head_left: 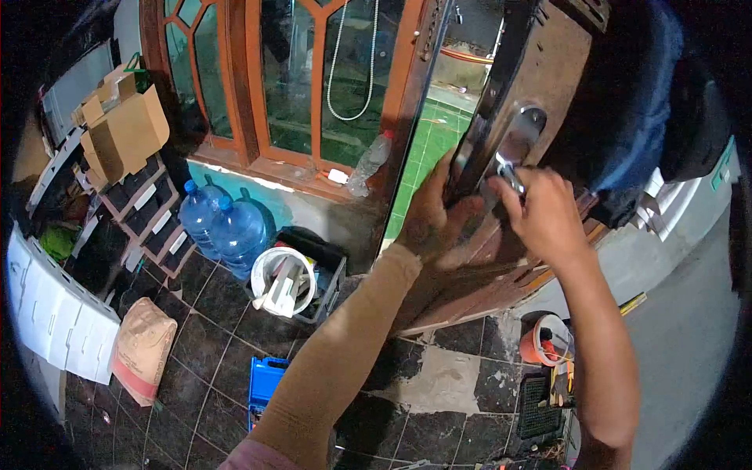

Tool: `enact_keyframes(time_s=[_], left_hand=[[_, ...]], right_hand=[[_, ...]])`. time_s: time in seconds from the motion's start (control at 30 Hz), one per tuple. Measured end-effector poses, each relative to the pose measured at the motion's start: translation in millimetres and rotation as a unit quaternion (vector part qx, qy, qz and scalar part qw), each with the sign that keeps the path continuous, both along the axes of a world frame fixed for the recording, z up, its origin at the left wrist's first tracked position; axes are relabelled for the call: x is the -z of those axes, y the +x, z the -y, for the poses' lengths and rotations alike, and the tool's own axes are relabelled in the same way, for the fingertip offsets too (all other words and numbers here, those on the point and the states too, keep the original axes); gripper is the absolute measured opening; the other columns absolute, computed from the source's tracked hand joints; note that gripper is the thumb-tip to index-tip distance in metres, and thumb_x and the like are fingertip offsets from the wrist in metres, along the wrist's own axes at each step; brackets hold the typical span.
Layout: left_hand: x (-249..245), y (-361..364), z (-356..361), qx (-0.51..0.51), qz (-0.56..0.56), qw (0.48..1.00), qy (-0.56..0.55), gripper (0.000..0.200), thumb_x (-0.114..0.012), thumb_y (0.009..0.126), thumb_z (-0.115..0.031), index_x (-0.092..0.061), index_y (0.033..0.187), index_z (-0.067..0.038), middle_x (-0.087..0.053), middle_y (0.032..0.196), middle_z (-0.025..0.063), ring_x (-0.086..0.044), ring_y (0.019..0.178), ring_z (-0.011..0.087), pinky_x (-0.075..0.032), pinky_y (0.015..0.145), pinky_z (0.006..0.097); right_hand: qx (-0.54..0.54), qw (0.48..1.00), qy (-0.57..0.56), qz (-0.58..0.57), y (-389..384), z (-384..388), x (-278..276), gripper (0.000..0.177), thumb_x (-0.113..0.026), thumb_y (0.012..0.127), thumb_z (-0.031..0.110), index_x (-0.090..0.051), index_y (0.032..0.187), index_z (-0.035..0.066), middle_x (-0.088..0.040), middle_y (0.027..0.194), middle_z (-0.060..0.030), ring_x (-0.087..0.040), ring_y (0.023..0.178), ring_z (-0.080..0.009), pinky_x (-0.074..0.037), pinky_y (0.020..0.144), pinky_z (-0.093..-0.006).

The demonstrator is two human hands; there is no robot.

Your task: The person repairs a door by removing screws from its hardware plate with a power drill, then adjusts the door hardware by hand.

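Nearest the lens, a tan sleeve (pixel 337 360) runs up from the lower edge to the left hand (pixel 435 215), which lies open, fingers spread flat against the edge of a wooden door (pixel 486 274). Right hand (pixel 544 211), bare-armed, is closed in a pinch on a small shiny metal piece (pixel 509 176); whether it is a key or a screw cannot be told. That piece sits at the lower end of a lock plate (pixel 521 129), an oblong of bright metal fixed on the door face, just above both hands.

Behind the door edge, a strip of green floor (pixel 427 149) shows through the gap. Left of it, a plastic bottle (pixel 370 160) leans on the sill of a brown window frame (pixel 243 86).

On the dark tiled floor (pixel 211 329) below: 2 blue jugs (pixel 223 223) side by side, a white bucket (pixel 283 278) set in a black crate (pixel 335 262), a blue case (pixel 265 384), and a tan sack (pixel 142 348) near the left wall. Cardboard boxes (pixel 125 133) rest on shelves at upper left. An orange bucket (pixel 548 341) stands under the right forearm.
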State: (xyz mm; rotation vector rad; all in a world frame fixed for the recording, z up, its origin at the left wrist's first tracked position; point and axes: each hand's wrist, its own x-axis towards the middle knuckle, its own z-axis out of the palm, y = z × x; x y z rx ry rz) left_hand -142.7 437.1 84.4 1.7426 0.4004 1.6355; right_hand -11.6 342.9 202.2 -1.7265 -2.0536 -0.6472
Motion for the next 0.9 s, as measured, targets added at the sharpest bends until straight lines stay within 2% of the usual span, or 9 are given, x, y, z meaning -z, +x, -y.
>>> enact_keyframes(time_s=[0.07,0.1,0.2,0.33,0.47,0.5,0.57,0.73,0.9], left_hand=[[-3,-4,-25,-0.152,-0.070,0.985,0.043,0.096,-0.070,0.076,-0.062,-0.038,0.143,-0.001,-0.057,0.111,0.0192,-0.054,0.110,0.0347,-0.042,0.096,0.0414],[3,1,-48,-0.156,-0.052,0.986,0.032,0.093,-0.071,0.075,-0.061,-0.044,0.140,-0.002,-0.055,0.111,0.0227,-0.050,0.109,0.0394,-0.040,0.095,0.0466],[16,17,-112,-0.316,-0.076,0.944,0.064,0.085,-0.075,0.072,-0.057,-0.049,0.137,-0.007,-0.052,0.121,0.0202,-0.051,0.112,0.0353,-0.043,0.094,0.0441],[17,31,-169,-0.365,-0.121,0.923,0.001,0.075,-0.077,0.067,-0.051,-0.059,0.129,-0.012,-0.049,0.124,0.0242,-0.046,0.117,0.0414,-0.037,0.100,0.0518],[41,40,-231,-0.386,-0.158,0.909,0.011,0.073,-0.075,0.070,-0.050,-0.055,0.134,-0.019,-0.047,0.131,0.0244,-0.037,0.127,0.0431,-0.035,0.103,0.0536],[49,38,-234,-0.354,-0.209,0.909,-0.060,0.076,-0.073,0.072,-0.050,-0.051,0.138,-0.021,-0.048,0.132,0.0241,-0.037,0.127,0.0435,-0.034,0.105,0.0549],[90,32,-246,-0.354,-0.219,0.908,-0.053,0.075,-0.074,0.072,-0.048,-0.050,0.138,-0.021,-0.047,0.134,0.0251,-0.037,0.128,0.0452,-0.034,0.105,0.0558],[173,7,-255,-0.308,-0.315,0.894,-0.081,0.078,-0.076,0.072,-0.042,-0.047,0.140,-0.017,-0.041,0.143,0.0269,-0.041,0.126,0.0472,-0.032,0.105,0.0579],[230,-9,-254,-0.327,-0.282,0.902,-0.009,0.074,-0.076,0.072,-0.045,-0.051,0.136,-0.016,-0.044,0.140,0.0237,-0.045,0.124,0.0437,-0.034,0.105,0.0535]], right_hand=[[0.035,0.999,-0.027,-0.006,-9,-29,-3,0.039,-0.062,0.090,0.038,-0.067,0.084,0.000,-0.066,0.082,-0.0249,-0.064,0.083,-0.0415,-0.050,0.077,-0.0492],[0.055,0.997,-0.042,-0.016,-13,-46,-4,0.041,-0.062,0.091,0.040,-0.067,0.084,-0.001,-0.066,0.083,-0.0255,-0.064,0.083,-0.0420,-0.051,0.077,-0.0493],[0.096,0.995,-0.036,-0.020,-11,-107,-6,0.048,-0.060,0.091,0.045,-0.067,0.085,-0.002,-0.066,0.084,-0.0270,-0.065,0.084,-0.0434,-0.052,0.077,-0.0498],[0.107,0.994,-0.012,-0.025,-1,-190,3,0.056,-0.059,0.090,0.050,-0.067,0.086,-0.005,-0.066,0.083,-0.0281,-0.066,0.085,-0.0443,-0.052,0.078,-0.0496],[0.148,0.989,-0.006,0.005,5,-250,1,0.056,-0.058,0.090,0.053,-0.066,0.095,-0.003,-0.066,0.086,-0.0285,-0.065,0.089,-0.0452,-0.051,0.079,-0.0501],[0.101,0.994,0.031,0.013,14,-264,6,0.057,-0.058,0.090,0.053,-0.065,0.097,-0.002,-0.066,0.087,-0.0287,-0.064,0.090,-0.0455,-0.051,0.080,-0.0504],[0.083,0.995,0.047,0.000,18,-281,7,0.057,-0.056,0.091,0.053,-0.062,0.102,-0.003,-0.066,0.089,-0.0291,-0.064,0.092,-0.0457,-0.050,0.082,-0.0506],[0.141,0.989,0.033,0.028,25,-309,7,0.059,-0.055,0.093,0.053,-0.063,0.095,-0.006,-0.066,0.089,-0.0297,-0.064,0.092,-0.0455,-0.050,0.082,-0.0507],[0.143,0.988,0.037,0.039,34,-326,8,0.059,-0.054,0.093,0.054,-0.063,0.093,-0.005,-0.066,0.090,-0.0297,-0.064,0.092,-0.0457,-0.050,0.081,-0.0506]])
